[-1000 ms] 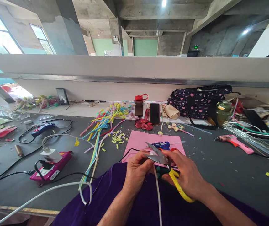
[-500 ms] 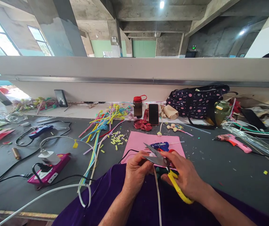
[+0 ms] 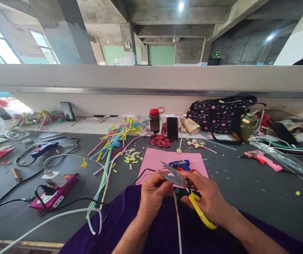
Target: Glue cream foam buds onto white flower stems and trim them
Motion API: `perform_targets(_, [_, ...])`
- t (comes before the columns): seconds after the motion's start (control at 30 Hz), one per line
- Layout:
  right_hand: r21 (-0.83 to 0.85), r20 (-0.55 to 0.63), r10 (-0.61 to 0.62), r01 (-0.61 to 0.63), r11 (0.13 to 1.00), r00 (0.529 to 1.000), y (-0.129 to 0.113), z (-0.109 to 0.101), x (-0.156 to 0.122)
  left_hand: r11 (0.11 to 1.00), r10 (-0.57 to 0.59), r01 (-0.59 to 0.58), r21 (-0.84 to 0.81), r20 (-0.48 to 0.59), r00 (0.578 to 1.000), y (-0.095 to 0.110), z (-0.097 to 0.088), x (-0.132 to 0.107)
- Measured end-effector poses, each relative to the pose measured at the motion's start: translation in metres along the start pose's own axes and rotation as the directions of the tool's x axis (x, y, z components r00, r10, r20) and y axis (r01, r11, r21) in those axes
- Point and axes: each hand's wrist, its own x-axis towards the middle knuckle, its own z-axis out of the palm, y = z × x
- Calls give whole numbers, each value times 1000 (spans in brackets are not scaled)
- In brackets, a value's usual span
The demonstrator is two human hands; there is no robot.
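Observation:
Scissors [image 3: 200,211] with yellow and red on the handles are in my right hand [image 3: 208,197], their blades spread apart. My left hand [image 3: 153,192] pinches a small whitish-pink piece, mostly hidden by fingers and blades, and the blades lie right at those fingertips. A thin pale strip [image 3: 178,222] hangs down from between the hands over the purple cloth [image 3: 119,218] on my lap; its upper end is hidden. Just beyond the scissors, a blue glue gun [image 3: 179,164] with a clear glue stick rests on a pink sheet [image 3: 151,158].
Left are a magenta power strip [image 3: 66,183], cables, and another blue glue gun [image 3: 45,149]. Colourful fuzzy strips [image 3: 111,141] and yellow-green cut bits [image 3: 131,157] lie near the middle. A bottle [image 3: 154,121], phone [image 3: 172,128] and bag [image 3: 217,116] stand behind; a pink glue gun [image 3: 264,159] lies right.
The camera view has shifted very slightly. Both hands and the spread scissors keep practically the same pose.

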Motion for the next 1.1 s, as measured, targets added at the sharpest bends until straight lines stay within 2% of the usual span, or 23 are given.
perform_targets(0.7, [-15, 13, 17, -16, 1000, 1000, 2, 1, -1, 999, 51, -51, 8, 11, 999, -4, -4, 2])
perform_targets(1.1, [-26, -3, -19, 19, 999, 1000, 5, 2, -3, 997, 69, -67, -44, 36, 997, -5, -4, 3])
